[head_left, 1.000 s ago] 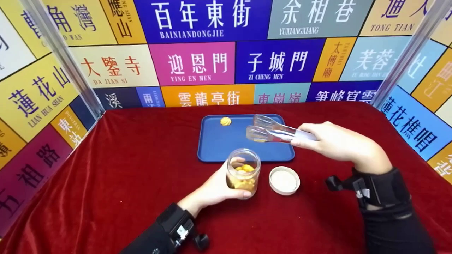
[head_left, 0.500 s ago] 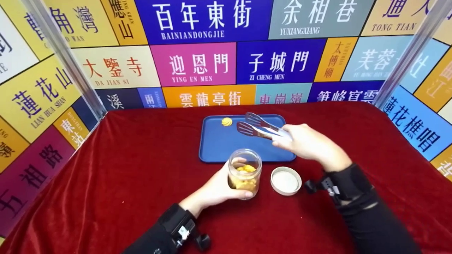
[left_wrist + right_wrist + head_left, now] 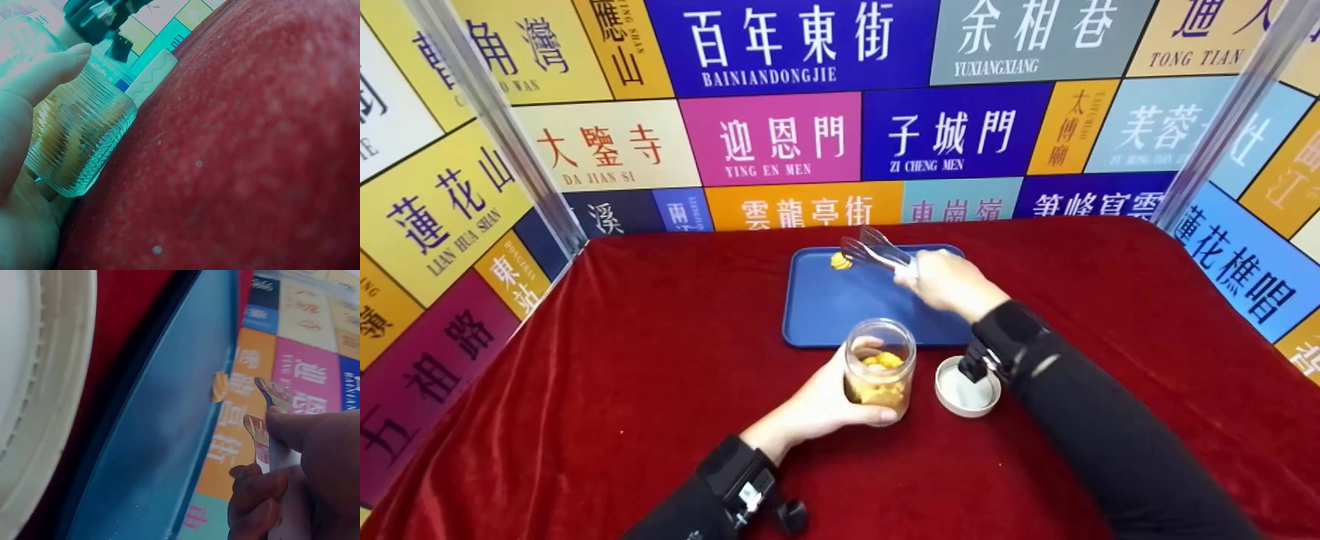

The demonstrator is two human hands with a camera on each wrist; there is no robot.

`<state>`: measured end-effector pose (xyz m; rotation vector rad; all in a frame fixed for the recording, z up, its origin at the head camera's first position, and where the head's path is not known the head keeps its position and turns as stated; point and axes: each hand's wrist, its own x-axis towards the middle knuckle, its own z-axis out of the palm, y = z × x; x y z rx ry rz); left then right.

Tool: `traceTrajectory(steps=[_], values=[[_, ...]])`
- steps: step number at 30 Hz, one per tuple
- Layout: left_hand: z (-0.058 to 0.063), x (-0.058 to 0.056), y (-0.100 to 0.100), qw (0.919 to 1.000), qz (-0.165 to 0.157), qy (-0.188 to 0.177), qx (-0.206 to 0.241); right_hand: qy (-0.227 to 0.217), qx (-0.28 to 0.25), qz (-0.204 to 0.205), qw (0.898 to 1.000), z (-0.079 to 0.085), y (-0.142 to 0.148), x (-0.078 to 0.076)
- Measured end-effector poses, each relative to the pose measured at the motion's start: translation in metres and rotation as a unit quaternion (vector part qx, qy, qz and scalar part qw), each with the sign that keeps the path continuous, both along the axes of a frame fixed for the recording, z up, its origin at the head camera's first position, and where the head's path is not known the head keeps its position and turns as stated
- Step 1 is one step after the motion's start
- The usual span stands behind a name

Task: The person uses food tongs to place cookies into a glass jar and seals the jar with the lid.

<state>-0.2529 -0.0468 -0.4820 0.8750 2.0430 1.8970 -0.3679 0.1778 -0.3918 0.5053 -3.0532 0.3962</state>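
Note:
My left hand (image 3: 817,401) grips a clear glass jar (image 3: 877,386) around its side. Swirled yellow cookies (image 3: 879,379) fill its lower part, and its mouth is uncovered. The left wrist view shows the thumb across the ribbed glass. With my right hand (image 3: 952,281) I hold metal tongs (image 3: 891,259) with slotted heads. Those heads are spread apart over the far part of a blue tray (image 3: 821,315). A single swirled cookie (image 3: 840,262) lies on the tray, close to the heads. In the right wrist view, the cookie (image 3: 220,387) appears apart from the tongs (image 3: 257,430).
A whitish round lid (image 3: 964,403) rests on the red cloth (image 3: 660,360) right of the jar, partly behind the right wrist's camera mount. Colourful sign panels (image 3: 780,135) stand behind the table, with metal posts at both back corners.
My right hand has carried the tongs left and away from me across the tray, up to the cookie. The left hand and jar have stayed nearly still.

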Motion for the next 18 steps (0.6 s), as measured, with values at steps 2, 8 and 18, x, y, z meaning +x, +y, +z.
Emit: traceTrajectory(steps=[2,8,18], values=[[0.0,0.0,0.0,1.0,0.001,0.0,-0.003,-0.013,0.013,-0.006,1.0,-0.002,-0.005,-0.005],[-0.001,0.0,-0.002,1.0,0.003,-0.001,-0.007,-0.035,0.037,-0.028,0.998,-0.011,-0.021,-0.014],[-0.001,-0.001,-0.002,0.9999,0.001,0.01,-0.011,-0.06,0.044,-0.05,0.996,-0.017,-0.038,-0.02]])
